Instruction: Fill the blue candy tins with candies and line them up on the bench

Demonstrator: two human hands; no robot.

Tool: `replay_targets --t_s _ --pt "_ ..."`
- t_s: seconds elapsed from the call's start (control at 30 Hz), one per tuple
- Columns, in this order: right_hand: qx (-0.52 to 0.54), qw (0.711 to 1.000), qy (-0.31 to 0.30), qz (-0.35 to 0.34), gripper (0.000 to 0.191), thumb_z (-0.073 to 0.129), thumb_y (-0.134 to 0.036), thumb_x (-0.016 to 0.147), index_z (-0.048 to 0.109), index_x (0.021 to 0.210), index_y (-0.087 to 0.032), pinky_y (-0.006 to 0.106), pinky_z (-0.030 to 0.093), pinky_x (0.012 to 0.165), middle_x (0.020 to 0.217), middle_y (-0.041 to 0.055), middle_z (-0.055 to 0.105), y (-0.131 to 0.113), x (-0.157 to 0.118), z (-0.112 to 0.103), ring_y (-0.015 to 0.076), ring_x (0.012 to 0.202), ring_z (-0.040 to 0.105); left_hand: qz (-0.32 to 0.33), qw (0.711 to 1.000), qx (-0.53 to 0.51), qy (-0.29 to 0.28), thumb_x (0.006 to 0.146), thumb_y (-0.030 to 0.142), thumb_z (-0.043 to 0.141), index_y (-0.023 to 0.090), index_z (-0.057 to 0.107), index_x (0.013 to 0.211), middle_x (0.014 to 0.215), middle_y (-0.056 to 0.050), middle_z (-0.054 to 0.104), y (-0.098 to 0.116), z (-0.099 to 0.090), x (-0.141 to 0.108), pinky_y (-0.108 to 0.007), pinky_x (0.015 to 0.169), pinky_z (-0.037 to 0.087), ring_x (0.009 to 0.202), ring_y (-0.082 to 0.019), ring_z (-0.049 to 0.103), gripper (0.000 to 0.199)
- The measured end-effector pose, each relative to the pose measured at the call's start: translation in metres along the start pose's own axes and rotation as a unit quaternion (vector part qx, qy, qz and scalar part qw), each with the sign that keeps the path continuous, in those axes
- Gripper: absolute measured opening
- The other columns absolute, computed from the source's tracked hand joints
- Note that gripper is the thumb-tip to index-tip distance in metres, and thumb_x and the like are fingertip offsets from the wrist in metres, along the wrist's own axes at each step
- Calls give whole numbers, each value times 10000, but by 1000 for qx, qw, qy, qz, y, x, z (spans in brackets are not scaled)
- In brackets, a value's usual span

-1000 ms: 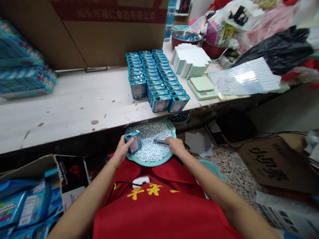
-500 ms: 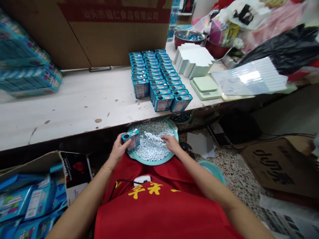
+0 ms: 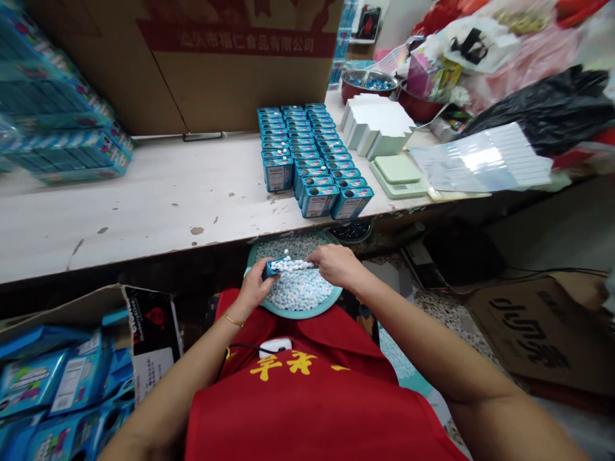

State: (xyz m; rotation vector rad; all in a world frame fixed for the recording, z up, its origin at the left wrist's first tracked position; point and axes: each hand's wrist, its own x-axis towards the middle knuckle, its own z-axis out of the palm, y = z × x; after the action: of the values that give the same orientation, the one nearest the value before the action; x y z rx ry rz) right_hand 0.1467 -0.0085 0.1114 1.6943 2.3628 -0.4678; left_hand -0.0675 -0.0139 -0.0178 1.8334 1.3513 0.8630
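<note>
Over a turquoise basin [image 3: 294,314] of small white round candies [image 3: 302,293], my left hand [image 3: 254,285] is closed around a small blue tin [image 3: 270,269], tilted with its opening to the right. White candies spill at that opening. My right hand [image 3: 337,265] pinches a thin scoop [image 3: 313,267], largely hidden under the candies heaped on it. The scoop's load meets the mouth of the tin. Rows of similar blue tins [image 3: 319,202] stand on the white table [image 3: 158,211], a few with loose candies on top.
Boxed blue packs [image 3: 79,157] stand at left, before a large carton [image 3: 240,83]. White card stacks [image 3: 377,125], a pale green scale [image 3: 398,174] and a red bowl [image 3: 368,89] lie right. A carton of blue packets [image 3: 154,346] sits lower left; another turquoise basin [image 3: 418,384] is lower right.
My left hand has tipped the tin from upright toward the right. My right hand has brought the candy-laden scoop up to the tin's opening. The camera view has shifted slightly.
</note>
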Motion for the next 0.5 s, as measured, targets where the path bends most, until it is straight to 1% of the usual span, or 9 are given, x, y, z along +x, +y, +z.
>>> replay_targets --t_s 0.07,0.17,0.27,0.33,0.4,0.43,0.5 --pt "-37 999 -14 -4 329 429 -137 752 671 956 -228 292 435 735 964 97 668 -11 0 -9 227 927 602 2 1000 8 1 717 262 552 200 523 1085 1064 -57 592 -1 1 0 -337 899 409 986 -200 549 375" --pt "-56 998 -5 -17 308 413 -161 785 654 976 -171 296 437 738 942 135 663 -27 3 -18 230 903 609 5 1000 17 4 702 249 557 190 531 1082 1065 -64 593 -2 3 0 -352 901 410 983 -209 550 386" --pt "-66 997 12 -31 317 383 -157 804 639 990 -151 315 438 745 940 155 657 -31 2 -24 233 896 609 13 1000 6 8 702 244 561 185 531 1069 1057 -69 588 -2 4 2 -349 901 408 984 -205 545 373" --pt "-70 997 20 -24 319 380 -136 792 637 978 -169 323 442 732 960 141 652 -20 -2 -23 236 893 608 2 1000 -13 17 700 256 572 185 533 1052 1036 -66 590 -3 1 2 -347 895 409 973 -202 546 361" --pt "-69 997 24 1 336 390 -112 771 628 989 -208 315 444 719 995 106 645 3 -8 -12 232 908 603 -28 998 -50 28 694 292 592 183 530 1041 1011 -60 594 -6 -4 2 -344 888 413 962 -200 549 370" --pt "-66 997 19 22 354 394 -99 765 622 1002 -230 309 443 718 1009 89 641 16 -11 -2 227 916 602 -48 995 -76 37 688 315 602 180 528 1035 998 -56 596 -8 -6 1 -343 884 417 956 -199 553 379" --pt "-56 996 -5 66 381 381 -87 777 611 1025 -261 302 441 719 1024 69 637 40 -14 28 216 916 605 -95 984 -141 56 671 357 622 174 527 1017 974 -49 602 -13 -9 1 -342 871 429 939 -195 563 403"
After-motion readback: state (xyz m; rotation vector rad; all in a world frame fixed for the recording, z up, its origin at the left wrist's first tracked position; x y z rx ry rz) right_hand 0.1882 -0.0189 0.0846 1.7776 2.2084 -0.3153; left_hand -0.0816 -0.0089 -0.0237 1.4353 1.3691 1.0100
